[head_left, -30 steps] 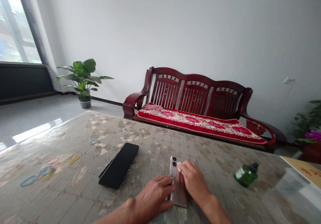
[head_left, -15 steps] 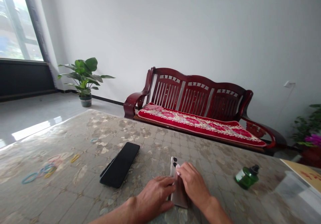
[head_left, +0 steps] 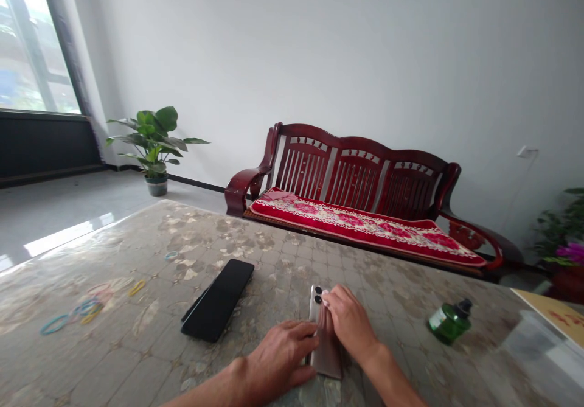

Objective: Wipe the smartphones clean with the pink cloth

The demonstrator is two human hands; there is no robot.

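So the landmark here is the pinkish phone (head_left: pixel 327 352), lying back side up on the patterned tablecloth (head_left: pixel 387 370), with two dark camera rings (head_left: pixel 318 294) at its far end. Left hand (head_left: pixel 283 355) comes in from the phone's left, fingers bent over that long edge and the thumb down toward the near end; it's definitely touching, but I can't tell if it's really gripping or just resting there. Right hand (head_left: pixel 349 319) is on the phone's right side, fingertips pinched around a small white scrap (head_left: pixel 325 297), right beside the camera rings. Can't make out what the scrap is made of, most of it's tucked in the fingers. Left of the phone, a fair bit apart, there's a black phone (head_left: pixel 219 300) lying at a slant, with a dark edge of something poking out from under it. Way further left of the pinkish one sit some coloured rubber bands (head_left: pixel 55 324), blue and yellow among them. Over to its right, well apart, is a green bottle (head_left: pixel 449 322) with a black top, and beyond the phone, past the table, a dark red wooden bench (head_left: pixel 356 176) with a red floral cover (head_left: pixel 351 218).
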